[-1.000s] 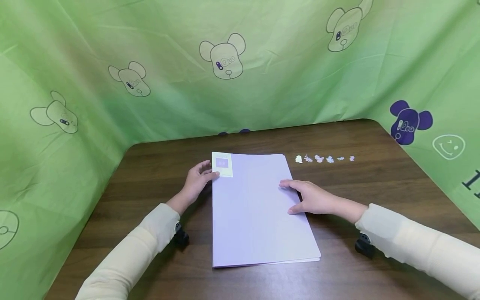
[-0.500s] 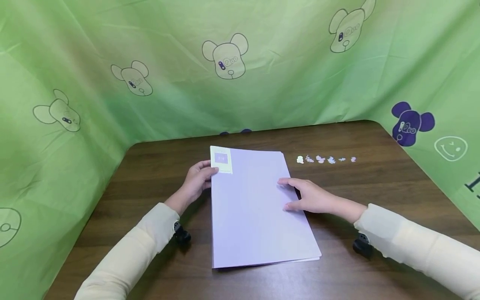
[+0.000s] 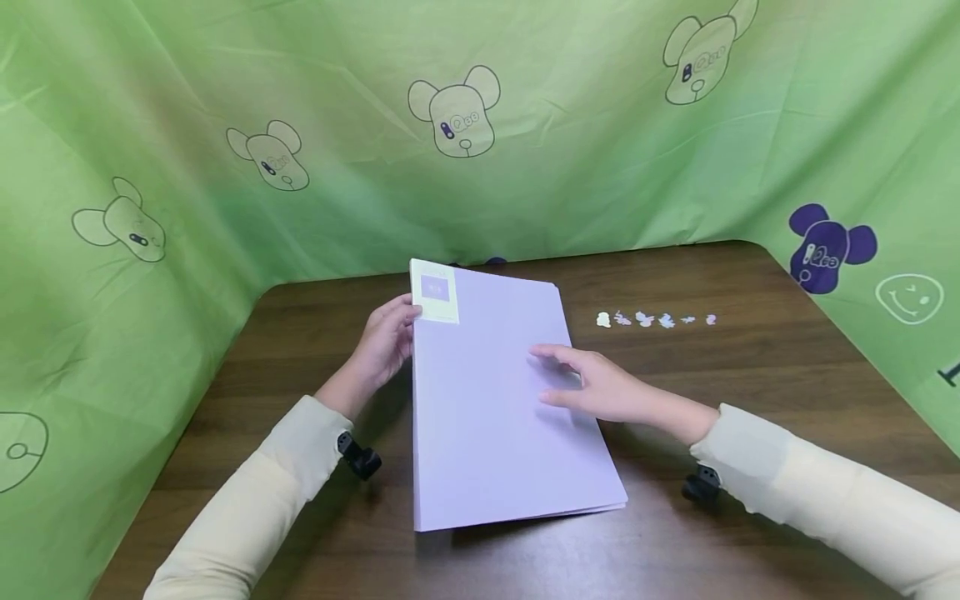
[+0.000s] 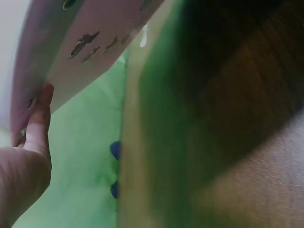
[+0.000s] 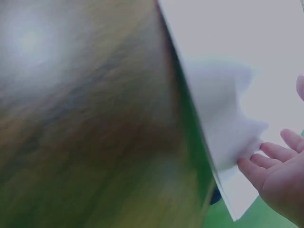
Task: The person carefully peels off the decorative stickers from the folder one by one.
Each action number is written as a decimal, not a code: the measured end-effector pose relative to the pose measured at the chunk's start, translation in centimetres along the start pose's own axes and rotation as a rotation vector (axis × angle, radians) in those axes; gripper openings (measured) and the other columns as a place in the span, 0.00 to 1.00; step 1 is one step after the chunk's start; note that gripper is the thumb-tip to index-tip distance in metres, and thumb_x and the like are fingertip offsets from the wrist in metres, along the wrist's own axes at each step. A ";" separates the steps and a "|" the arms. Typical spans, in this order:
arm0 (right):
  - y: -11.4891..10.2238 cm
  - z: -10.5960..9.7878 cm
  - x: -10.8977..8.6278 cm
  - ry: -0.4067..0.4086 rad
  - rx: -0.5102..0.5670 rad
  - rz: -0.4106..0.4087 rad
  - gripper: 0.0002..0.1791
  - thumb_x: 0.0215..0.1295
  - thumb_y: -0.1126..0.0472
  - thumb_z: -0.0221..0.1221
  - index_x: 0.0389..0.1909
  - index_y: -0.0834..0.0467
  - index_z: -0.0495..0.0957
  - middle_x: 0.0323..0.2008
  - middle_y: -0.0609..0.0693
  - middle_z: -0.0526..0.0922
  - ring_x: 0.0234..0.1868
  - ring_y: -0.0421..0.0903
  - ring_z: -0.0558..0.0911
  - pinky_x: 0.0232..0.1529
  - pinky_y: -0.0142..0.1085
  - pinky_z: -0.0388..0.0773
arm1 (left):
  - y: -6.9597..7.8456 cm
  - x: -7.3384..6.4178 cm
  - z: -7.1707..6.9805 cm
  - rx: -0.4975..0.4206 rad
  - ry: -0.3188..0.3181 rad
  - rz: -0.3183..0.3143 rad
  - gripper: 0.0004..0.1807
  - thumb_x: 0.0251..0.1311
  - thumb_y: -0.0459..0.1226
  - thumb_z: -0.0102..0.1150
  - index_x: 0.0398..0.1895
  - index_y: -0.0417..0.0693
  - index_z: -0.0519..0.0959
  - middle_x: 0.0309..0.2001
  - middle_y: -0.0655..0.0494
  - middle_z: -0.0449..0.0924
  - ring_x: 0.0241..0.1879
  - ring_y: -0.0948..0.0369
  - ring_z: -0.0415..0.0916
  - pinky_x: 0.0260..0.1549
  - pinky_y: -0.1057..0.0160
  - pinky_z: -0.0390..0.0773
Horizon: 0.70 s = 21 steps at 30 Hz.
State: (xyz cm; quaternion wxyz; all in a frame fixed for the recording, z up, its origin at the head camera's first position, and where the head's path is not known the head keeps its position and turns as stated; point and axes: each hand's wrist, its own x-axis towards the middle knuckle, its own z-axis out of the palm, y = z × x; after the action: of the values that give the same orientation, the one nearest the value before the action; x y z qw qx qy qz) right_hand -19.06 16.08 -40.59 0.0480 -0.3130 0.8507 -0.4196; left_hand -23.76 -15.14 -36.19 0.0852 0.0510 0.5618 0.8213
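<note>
A large pale lavender folder (image 3: 487, 417) is raised along its left edge above the wooden table, its lower right corner sitting lowest. A white label with a purple square (image 3: 436, 288) marks its upper left corner. My left hand (image 3: 384, 342) pinches that left edge just below the label, thumb on top and fingers underneath. In the left wrist view the underside of the folder (image 4: 99, 28) shows dark irregular shapes. Over the folder's right half my right hand (image 3: 603, 385) hovers with fingers and thumb spread; its shadow (image 5: 228, 109) falls on the pale cover.
Several small pale cut-out pieces (image 3: 644, 319) lie in a row on the table (image 3: 750, 367), right of the folder's top. A green curtain (image 3: 345, 192) with printed bear heads surrounds the table at the back and sides.
The folder's left side has lifted off the table and tilted up with my left hand. My right hand has shifted left and come up off the cover.
</note>
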 end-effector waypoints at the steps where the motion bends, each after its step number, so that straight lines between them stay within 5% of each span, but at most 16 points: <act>1: -0.2 0.0 0.1 0.005 0.010 -0.003 0.33 0.64 0.57 0.65 0.67 0.64 0.67 0.66 0.58 0.70 0.67 0.56 0.67 0.66 0.52 0.61 | 0.3 -0.1 0.1 -0.011 -0.003 0.009 0.16 0.65 0.26 0.43 0.55 0.32 0.68 0.33 0.51 0.82 0.25 0.63 0.80 0.24 0.67 0.81; 9: -1.8 -1.1 0.9 0.118 0.205 0.046 0.29 0.71 0.59 0.57 0.68 0.66 0.64 0.67 0.59 0.67 0.68 0.57 0.64 0.67 0.48 0.58 | 2.6 -0.6 0.4 -0.131 -0.032 0.138 0.19 0.62 0.22 0.38 0.57 0.31 0.66 0.39 0.47 0.82 0.32 0.58 0.84 0.29 0.64 0.83; 15: -1.9 -2.7 1.4 0.223 0.613 0.135 0.32 0.77 0.50 0.46 0.66 0.73 0.62 0.65 0.67 0.67 0.66 0.52 0.69 0.61 0.37 0.69 | 4.0 -1.0 0.8 -0.241 -0.043 0.272 0.22 0.55 0.18 0.37 0.51 0.37 0.70 0.42 0.47 0.82 0.37 0.55 0.84 0.33 0.60 0.83; 21: -1.4 -4.9 1.6 0.184 0.954 0.263 0.47 0.74 0.37 0.37 0.70 0.78 0.48 0.67 0.74 0.56 0.60 0.49 0.76 0.61 0.40 0.69 | 4.5 -1.6 1.0 -0.296 -0.114 0.339 0.26 0.51 0.16 0.35 0.48 0.41 0.74 0.44 0.47 0.81 0.39 0.55 0.83 0.36 0.61 0.83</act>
State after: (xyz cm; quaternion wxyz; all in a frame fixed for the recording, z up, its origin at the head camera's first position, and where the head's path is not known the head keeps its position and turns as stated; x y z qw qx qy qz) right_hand -21.38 17.89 -36.13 0.1630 -0.1081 0.5970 -0.7780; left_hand -22.41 -16.18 -31.59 -0.0159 0.1778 0.4128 0.8932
